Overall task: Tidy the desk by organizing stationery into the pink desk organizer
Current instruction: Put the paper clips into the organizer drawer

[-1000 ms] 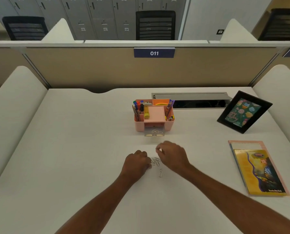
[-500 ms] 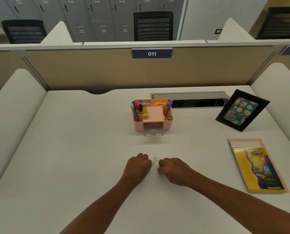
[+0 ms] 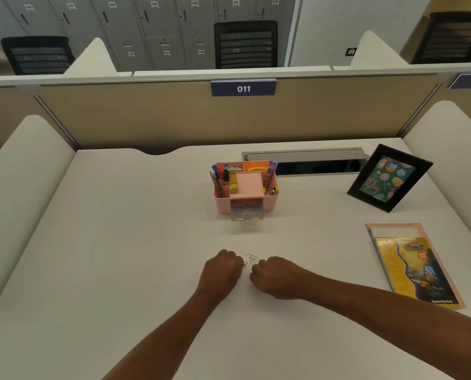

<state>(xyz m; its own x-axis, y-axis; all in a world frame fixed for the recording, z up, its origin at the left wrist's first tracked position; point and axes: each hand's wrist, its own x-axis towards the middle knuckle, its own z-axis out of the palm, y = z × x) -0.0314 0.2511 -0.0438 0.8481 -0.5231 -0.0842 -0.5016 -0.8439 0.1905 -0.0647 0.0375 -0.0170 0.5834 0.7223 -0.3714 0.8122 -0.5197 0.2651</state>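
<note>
White desk (image 3: 119,242) is holding a pink organizer (image 3: 246,187); nearer, the left hand (image 3: 220,272) and right hand (image 3: 277,277), both curled narrow, are pinching paper clips (image 3: 250,259) between them.

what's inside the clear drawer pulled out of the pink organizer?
The clear drawer at the front of the pink organizer holds a few silver paper clips. The drawer's rear, still under the organizer body, is hidden, so the count is unclear.
</note>
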